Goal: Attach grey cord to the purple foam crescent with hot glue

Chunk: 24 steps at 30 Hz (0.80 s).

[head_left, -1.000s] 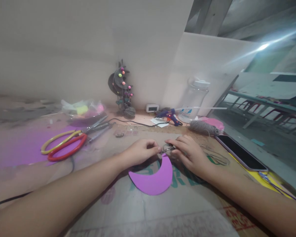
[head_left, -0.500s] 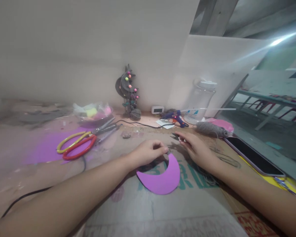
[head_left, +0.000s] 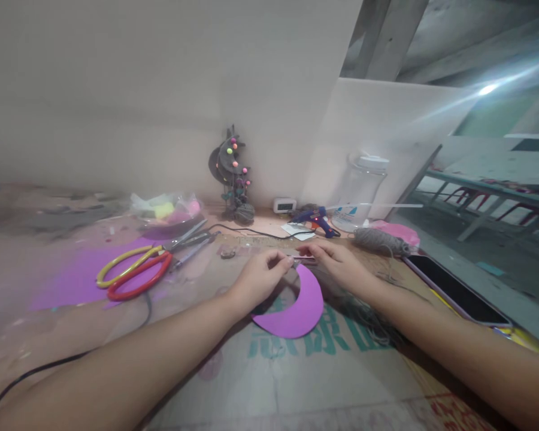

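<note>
My left hand (head_left: pixel 263 278) pinches a purple crescent-shaped cutout (head_left: pixel 296 314) by its upper tip, with a bit of grey at the fingertips. The crescent hangs just over the cardboard, its curved side toward me. Right beside that tip, my right hand (head_left: pixel 335 263) is closed around what look like small thread snips (head_left: pixel 306 260). Their thin blades point left toward the left fingertips; the fingers cover most of the tool. Loose grey yarn (head_left: pixel 377 323) lies under and beside my right forearm.
Large scissors (head_left: pixel 137 272) with yellow and red handles lie left on purple sheet. Behind are a bag of pompoms (head_left: pixel 166 209), a grey moon ornament (head_left: pixel 231 167), a small clock (head_left: pixel 284 205), a glue gun (head_left: pixel 317 218), and a clear bottle (head_left: pixel 359 191). Yarn (head_left: pixel 381 242) and a phone (head_left: pixel 458 290) lie right.
My right hand has moved left with the snips, up to the crescent's tip by my left fingers. The left hand still holds the crescent; the view has shifted slightly.
</note>
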Available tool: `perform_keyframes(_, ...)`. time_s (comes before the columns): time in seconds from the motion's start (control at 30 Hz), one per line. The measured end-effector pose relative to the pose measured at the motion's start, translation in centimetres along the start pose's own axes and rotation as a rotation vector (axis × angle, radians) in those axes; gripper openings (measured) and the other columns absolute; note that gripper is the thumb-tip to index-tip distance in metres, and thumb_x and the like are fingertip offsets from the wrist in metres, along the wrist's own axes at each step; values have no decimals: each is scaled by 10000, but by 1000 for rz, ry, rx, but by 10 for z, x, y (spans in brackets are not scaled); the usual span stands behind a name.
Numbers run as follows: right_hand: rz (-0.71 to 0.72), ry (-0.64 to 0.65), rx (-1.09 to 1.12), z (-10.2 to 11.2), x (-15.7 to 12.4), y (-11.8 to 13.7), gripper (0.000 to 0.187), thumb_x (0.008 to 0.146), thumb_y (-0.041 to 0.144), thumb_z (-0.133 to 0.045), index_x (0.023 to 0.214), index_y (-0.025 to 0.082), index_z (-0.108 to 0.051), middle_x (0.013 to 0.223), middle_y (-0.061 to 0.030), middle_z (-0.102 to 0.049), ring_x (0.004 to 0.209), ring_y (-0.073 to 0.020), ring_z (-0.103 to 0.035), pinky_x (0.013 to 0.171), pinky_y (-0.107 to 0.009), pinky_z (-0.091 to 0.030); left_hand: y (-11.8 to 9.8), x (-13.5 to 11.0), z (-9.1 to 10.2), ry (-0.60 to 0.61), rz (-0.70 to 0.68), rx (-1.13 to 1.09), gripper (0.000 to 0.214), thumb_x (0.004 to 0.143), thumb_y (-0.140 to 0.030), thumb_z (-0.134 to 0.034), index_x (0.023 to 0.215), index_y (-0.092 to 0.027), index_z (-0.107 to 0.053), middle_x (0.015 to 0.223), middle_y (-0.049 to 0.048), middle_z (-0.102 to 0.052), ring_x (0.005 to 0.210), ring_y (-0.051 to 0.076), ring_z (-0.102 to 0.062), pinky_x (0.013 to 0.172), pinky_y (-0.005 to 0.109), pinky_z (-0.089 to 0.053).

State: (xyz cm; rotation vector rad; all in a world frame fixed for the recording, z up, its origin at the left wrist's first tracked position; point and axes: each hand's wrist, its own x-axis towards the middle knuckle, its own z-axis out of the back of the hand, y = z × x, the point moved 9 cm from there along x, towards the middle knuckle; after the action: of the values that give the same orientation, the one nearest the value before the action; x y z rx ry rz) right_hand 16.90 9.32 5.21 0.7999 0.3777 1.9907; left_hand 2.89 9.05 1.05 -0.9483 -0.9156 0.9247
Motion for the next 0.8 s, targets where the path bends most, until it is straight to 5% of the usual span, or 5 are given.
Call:
perform_keyframes(0.17,-66,-38,302,-3,-25,-1,376,898,409,-515,1214,210,-549,1054,-76,-656,953,-194,-633,813,-361,-535,-1,0,1,-8,0,19,312,843,-467,-512,791,-172,-598,656,-8,-594,612,139,-530,549,232,-384)
perform_keyframes(0.3,-139,-160,382,2,-35,-7,285,847,423,-583,1025,204,-544,833,-13,-592,725,-147,-592,621,-278,-527,-3,0,6,-63,-30,29,294,843,-446,-521,760,-170,-582,690,2,-616,653,148,-550,584,237,-395)
perform_keyframes(0.57,-177,93,286,-15,-31,14,282,823,438,-571,755,168,-614,681,-8,-597,613,-136,-544,556,-253,-445,-29,-10,20,-207,-161,38,260,891,-392,-501,827,-164,-608,826,32,-641,815,170,-573,784,276,-434)
perform_keyframes(0.7,-122,-198,193,19,-32,13,226,811,422,-594,842,199,-575,695,-4,-599,557,-131,-533,492,-243,-420,-46,-25,36,-442,-327,81,288,872,-423,-561,1009,-171,-536,1006,72,-584,967,185,-539,903,301,-411)
perform_keyframes(0.8,-11,-354,48,40,-35,11,134,821,347,-555,838,221,-514,630,16,-548,503,-128,-497,453,-237,-388,-40,-20,27,-351,-319,102,281,907,-452,-492,917,-177,-550,944,61,-582,939,182,-542,871,291,-418)
